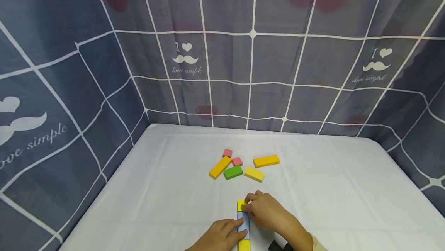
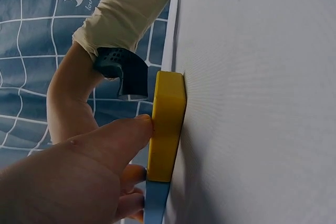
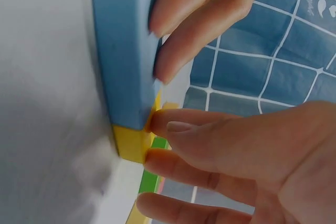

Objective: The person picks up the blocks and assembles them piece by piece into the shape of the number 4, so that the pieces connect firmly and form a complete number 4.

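Observation:
In the head view a small yellow block (image 1: pixel 240 206), a light blue block (image 1: pixel 244 226) and a yellow block (image 1: pixel 244 245) stand end to end in a straight row near the front edge. The left hand (image 1: pixel 219 235) rests on the row. Its thumb touches the nearer yellow block (image 2: pixel 168 124) in the left wrist view, while fingers lie on the blue block (image 3: pixel 123 51). At the far end, the right hand (image 1: pixel 265 210) touches the small yellow block (image 3: pixel 128 142) with its fingertips, thumb and forefinger close together by the joint with the blue one.
Beyond the hands lie two orange-yellow blocks (image 1: pixel 220 167) (image 1: pixel 266 161), a green block (image 1: pixel 233 172), a pale yellow block (image 1: pixel 254 174) and two small pink blocks (image 1: pixel 227 153) (image 1: pixel 237 161). Patterned curtains (image 1: pixel 226 58) surround the white table (image 1: pixel 156 189). A black device is near the right wrist.

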